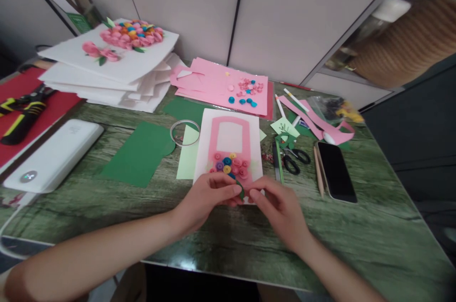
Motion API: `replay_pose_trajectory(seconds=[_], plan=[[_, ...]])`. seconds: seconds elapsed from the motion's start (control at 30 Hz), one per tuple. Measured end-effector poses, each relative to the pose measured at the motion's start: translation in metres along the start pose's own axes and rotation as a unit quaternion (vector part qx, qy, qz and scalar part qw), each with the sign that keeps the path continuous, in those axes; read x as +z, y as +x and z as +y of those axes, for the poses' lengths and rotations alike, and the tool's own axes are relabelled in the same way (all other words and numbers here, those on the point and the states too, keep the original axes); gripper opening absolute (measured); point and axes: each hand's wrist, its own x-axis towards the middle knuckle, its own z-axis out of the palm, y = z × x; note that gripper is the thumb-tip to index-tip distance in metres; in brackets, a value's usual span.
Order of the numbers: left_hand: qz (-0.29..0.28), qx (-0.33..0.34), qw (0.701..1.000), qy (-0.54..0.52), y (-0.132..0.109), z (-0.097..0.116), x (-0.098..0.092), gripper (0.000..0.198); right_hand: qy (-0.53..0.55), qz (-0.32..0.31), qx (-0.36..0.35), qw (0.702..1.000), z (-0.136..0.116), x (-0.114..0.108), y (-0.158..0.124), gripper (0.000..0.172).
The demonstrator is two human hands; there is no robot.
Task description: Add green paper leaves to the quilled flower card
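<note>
A white card [231,121] with a pink frame and a cluster of small rolled paper flowers [231,163] lies in front of me on the green wood-grain table [374,226]. My left hand [206,197] and my right hand [278,207] meet at the card's near edge. Both pinch a small dark green paper piece [242,191] between their fingertips, just below the flowers. The card's lower edge is partly hidden by my fingers.
Green paper [138,155], a wire ring [184,132] and a white device [53,155] lie left. Stacked white cards with flowers [117,55] and pink sheets [221,83] sit behind. Scissors [294,158], pencil [318,169], phone [337,171], pens and pink strips lie right. Pliers [21,114] rest on red mat.
</note>
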Motion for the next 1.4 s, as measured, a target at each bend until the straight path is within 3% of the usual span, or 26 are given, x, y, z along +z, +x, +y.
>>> replay_pose_trajectory(seconds=[0.47,1.4], plan=[[-0.005,0.050,0.995,0.086,0.0006,-0.0076,-0.0019,0.011,0.018,-0.052,0.089,0.995,-0.0018,0.0079,0.0011,0.009],[-0.001,0.053,0.997,0.061,-0.0009,-0.0022,-0.0003,0.009,0.006,-0.035,0.051,0.998,-0.0029,0.0082,0.0010,0.011]])
